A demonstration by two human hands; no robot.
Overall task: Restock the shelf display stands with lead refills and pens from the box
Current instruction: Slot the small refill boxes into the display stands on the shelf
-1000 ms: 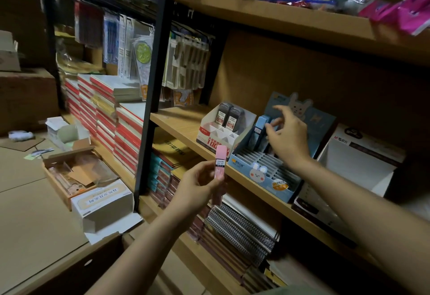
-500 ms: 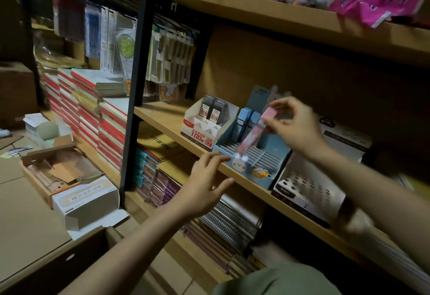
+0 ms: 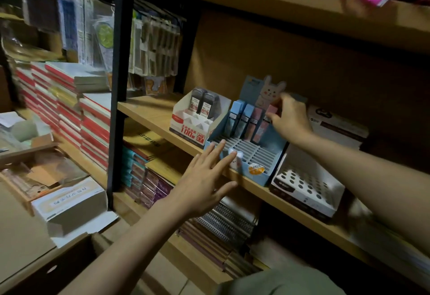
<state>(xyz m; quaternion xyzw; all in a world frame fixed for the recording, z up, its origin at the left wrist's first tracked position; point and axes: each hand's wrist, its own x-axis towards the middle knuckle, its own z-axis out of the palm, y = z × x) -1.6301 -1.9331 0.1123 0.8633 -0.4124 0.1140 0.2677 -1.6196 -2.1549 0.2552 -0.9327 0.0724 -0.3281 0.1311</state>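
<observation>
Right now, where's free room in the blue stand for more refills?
The blue stand: front slotted rows are bare, between the back-row refills and the front lip. The back row is crowded; right hand grips a pink refill there. Left hand hovers by the front-left corner.

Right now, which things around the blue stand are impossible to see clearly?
- Head view: the top of the pink refill is covered by the right hand.
- Labels on the refills are too small to read.
- The white stand is blurred at its right end.
</observation>
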